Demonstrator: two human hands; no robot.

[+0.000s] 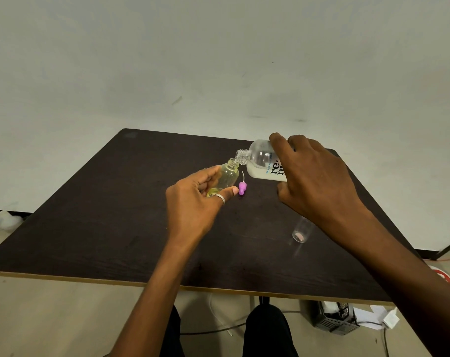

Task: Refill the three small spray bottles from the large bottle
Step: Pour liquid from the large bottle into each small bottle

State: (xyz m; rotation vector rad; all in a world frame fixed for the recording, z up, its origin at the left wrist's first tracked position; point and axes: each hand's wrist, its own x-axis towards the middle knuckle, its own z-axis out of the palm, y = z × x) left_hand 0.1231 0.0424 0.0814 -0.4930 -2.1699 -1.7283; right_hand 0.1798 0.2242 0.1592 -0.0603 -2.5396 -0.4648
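Left hand (193, 202) grips small bottle (227, 176), tilted; right hand (314, 181) clasps big bottle (261, 162) — necks touching. Pour slowly, keep mouths aligned — spill risk on table (90, 215).

Soft, even, rather dim light. The pale plaster wall (218, 60) greys toward 11 and 1 o'clock. The dark brown wooden table (90, 215) shows a faint matte sheen and weak, diffuse shadows. Small glints sit on the large clear plastic bottle (260, 161) and the small clear yellowish spray bottle (229, 176). Wide-angle distortion bows the table's near edge at 6 o'clock.
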